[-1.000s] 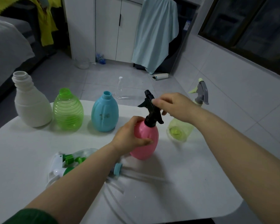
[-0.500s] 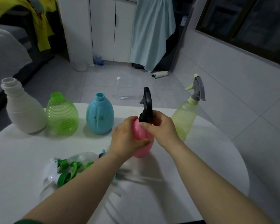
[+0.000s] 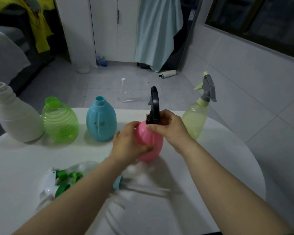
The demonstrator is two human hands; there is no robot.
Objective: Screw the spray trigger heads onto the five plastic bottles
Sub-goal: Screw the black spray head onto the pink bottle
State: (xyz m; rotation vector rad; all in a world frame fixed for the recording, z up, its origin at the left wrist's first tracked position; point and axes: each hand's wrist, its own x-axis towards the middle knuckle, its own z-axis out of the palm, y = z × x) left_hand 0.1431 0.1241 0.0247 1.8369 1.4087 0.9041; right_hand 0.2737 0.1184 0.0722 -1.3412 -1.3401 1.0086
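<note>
At centre frame the left hand (image 3: 128, 143) grips the pink bottle (image 3: 151, 141) on the counter (image 3: 210, 167); the right hand (image 3: 170, 128) pinches its black trigger head (image 3: 154, 106) at the collar.

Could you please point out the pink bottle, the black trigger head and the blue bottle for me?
pink bottle (image 3: 151, 138), head view, on its bare pink belly.
black trigger head (image 3: 154, 106), head view, on its upright body.
blue bottle (image 3: 101, 122), head view, on its belly.
</note>
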